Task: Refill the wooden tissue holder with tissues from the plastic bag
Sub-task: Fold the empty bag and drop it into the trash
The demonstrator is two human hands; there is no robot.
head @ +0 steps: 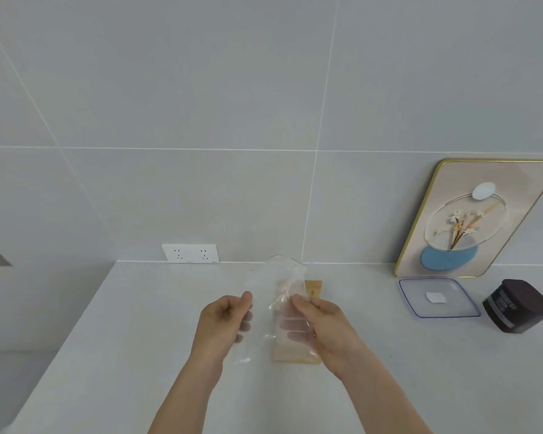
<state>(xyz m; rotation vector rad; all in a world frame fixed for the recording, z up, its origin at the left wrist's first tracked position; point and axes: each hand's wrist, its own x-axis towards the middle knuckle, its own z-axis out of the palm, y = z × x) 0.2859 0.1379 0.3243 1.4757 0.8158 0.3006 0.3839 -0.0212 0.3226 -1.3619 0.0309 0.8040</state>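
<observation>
My left hand (224, 321) and right hand (318, 324) each pinch the plastic bag (282, 286) above the counter (138, 339); wooden holder (314, 289) behind it.

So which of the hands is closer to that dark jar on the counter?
The right hand. It holds the plastic bag mid-counter, with the dark jar off to its right; the left hand is farther left, holding the bag's other side.

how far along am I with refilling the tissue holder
Early. Nothing is loaded yet. Both hands, left hand and right hand, are pulling at the clear plastic bag. The wooden tissue holder waits behind it. Still left: taking out tissues and filling it.
</observation>
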